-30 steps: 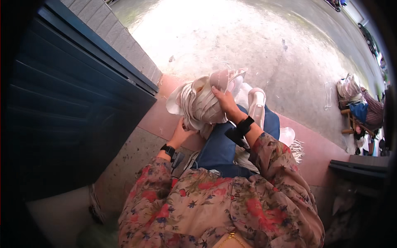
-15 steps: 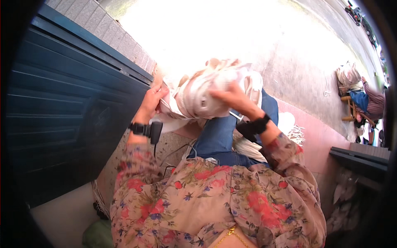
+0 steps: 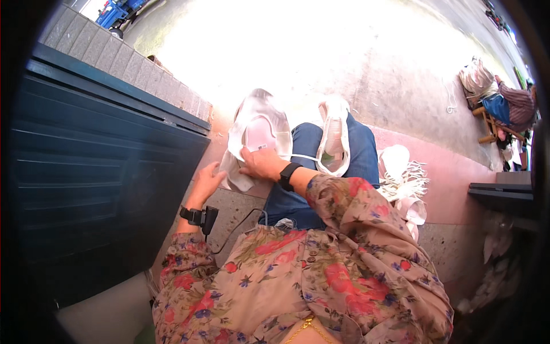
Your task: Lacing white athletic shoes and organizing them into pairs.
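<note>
On my left knee lies a pale white shoe upper with a smooth, light pink inner part and a small dark mark. My right hand reaches across to its near edge, fingers closed on it. Just left of that, my left hand is held with fingers apart and nothing visible in it, close to a hanging white flap. A second white shoe upper with an open middle rests on my right knee. A thin white cord stretches between the two uppers.
Right of my legs lie white pieces with a heap of white laces. A dark blue door panel stands close on my left. Farther right, a person sits by a wooden stool and a white bundle.
The bunched white uppers over my lap are now two separate pieces, one on each knee. My right hand has moved left and nearer to me; my left hand has come off the material.
</note>
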`<control>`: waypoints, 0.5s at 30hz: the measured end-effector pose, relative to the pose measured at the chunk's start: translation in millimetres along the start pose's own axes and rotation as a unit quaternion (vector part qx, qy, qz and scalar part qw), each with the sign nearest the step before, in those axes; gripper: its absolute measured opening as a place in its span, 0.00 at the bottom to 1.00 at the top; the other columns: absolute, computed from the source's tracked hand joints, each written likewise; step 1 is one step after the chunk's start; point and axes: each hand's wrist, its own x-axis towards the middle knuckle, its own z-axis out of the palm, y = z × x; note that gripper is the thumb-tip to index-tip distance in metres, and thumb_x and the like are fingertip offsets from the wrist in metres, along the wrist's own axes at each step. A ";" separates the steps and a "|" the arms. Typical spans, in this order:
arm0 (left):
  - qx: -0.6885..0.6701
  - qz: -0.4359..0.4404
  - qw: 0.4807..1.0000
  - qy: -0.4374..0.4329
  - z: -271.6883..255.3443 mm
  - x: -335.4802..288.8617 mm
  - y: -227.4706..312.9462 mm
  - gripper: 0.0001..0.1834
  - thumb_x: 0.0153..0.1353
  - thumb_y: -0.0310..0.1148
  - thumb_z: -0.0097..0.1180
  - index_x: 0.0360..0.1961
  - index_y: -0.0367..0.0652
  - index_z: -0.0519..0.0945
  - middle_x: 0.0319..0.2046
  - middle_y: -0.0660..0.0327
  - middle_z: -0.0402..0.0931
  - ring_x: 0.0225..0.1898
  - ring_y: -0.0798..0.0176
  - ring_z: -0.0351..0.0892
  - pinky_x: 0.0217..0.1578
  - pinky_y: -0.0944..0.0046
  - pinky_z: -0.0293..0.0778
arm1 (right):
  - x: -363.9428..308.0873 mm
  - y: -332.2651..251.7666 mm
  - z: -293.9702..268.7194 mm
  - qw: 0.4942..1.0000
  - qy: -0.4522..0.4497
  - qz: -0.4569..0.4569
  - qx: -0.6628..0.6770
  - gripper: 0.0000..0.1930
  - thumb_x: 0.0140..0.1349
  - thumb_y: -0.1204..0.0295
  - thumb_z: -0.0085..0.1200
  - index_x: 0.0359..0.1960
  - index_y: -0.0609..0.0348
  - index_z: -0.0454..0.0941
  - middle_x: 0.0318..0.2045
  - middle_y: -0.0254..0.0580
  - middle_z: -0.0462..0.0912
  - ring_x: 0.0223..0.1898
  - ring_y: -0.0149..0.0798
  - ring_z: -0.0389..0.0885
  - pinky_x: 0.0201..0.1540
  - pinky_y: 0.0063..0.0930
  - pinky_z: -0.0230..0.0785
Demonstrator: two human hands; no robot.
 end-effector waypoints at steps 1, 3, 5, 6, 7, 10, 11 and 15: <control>0.044 0.014 0.997 0.065 -5.0 0.4 6.8 0.22 0.50 0.40 0.56 0.44 0.37 0.74 0.25 0.50 0.76 0.28 0.60 0.77 0.34 0.61 0.71 | 0.7 3.0 1.9 1.000 -0.002 -0.008 -0.005 0.29 0.51 0.48 0.50 0.38 0.66 0.63 0.23 0.57 0.77 0.28 0.57 0.77 0.31 0.43 0.68; 0.055 0.036 0.996 0.068 -17.2 -3.6 41.7 0.19 0.51 0.36 0.56 0.42 0.36 0.74 0.22 0.50 0.75 0.25 0.62 0.76 0.29 0.64 0.71 | 1.6 9.3 1.1 1.000 0.002 -0.005 -0.009 0.30 0.51 0.46 0.50 0.38 0.65 0.64 0.21 0.56 0.77 0.27 0.58 0.76 0.30 0.44 0.67; -0.066 0.092 0.986 0.123 -18.4 -14.7 77.8 0.16 0.53 0.31 0.53 0.42 0.34 0.74 0.24 0.59 0.77 0.25 0.73 0.73 0.28 0.70 0.70 | -12.0 13.5 -4.6 0.998 -0.003 -0.025 0.051 0.31 0.50 0.46 0.50 0.40 0.65 0.64 0.22 0.57 0.77 0.28 0.58 0.76 0.31 0.44 0.68; -0.089 0.125 0.980 0.123 -14.0 -18.9 96.5 0.13 0.54 0.27 0.51 0.40 0.33 0.75 0.23 0.60 0.77 0.25 0.75 0.73 0.27 0.73 0.70 | -27.7 13.6 -11.8 0.997 -0.013 -0.028 0.071 0.32 0.50 0.47 0.52 0.43 0.65 0.63 0.28 0.57 0.77 0.33 0.57 0.75 0.35 0.43 0.67; -0.094 0.131 0.981 0.110 -2.3 -15.9 111.7 0.13 0.54 0.27 0.51 0.40 0.33 0.75 0.23 0.60 0.77 0.25 0.75 0.73 0.27 0.73 0.70 | -42.6 23.6 1.1 0.987 0.124 -0.097 0.032 0.29 0.50 0.54 0.54 0.46 0.64 0.64 0.33 0.54 0.75 0.38 0.54 0.73 0.38 0.41 0.67; -0.206 0.140 0.967 -0.052 30.4 -16.9 152.0 0.14 0.56 0.31 0.49 0.42 0.32 0.73 0.21 0.61 0.75 0.19 0.75 0.72 0.19 0.76 0.68 | -97.8 23.5 -35.4 0.981 0.188 -0.047 -0.022 0.13 0.46 0.71 0.53 0.34 0.61 0.70 0.28 0.46 0.73 0.33 0.47 0.72 0.35 0.36 0.67; -0.201 0.095 0.967 -0.122 39.4 -11.3 169.7 0.15 0.57 0.32 0.49 0.42 0.32 0.73 0.20 0.60 0.75 0.16 0.75 0.72 0.16 0.76 0.67 | -111.8 36.6 -38.2 0.975 0.213 -0.013 -0.062 0.08 0.46 0.73 0.52 0.29 0.60 0.71 0.27 0.45 0.72 0.31 0.46 0.72 0.32 0.36 0.67; 0.012 0.209 0.977 -0.039 122.2 45.6 173.8 0.17 0.53 0.38 0.51 0.33 0.31 0.74 0.22 0.47 0.75 0.25 0.48 0.76 0.25 0.54 0.71 | -154.2 68.6 -64.6 0.909 0.341 0.210 -0.114 0.07 0.51 0.70 0.50 0.29 0.58 0.70 0.25 0.42 0.73 0.28 0.42 0.75 0.26 0.34 0.70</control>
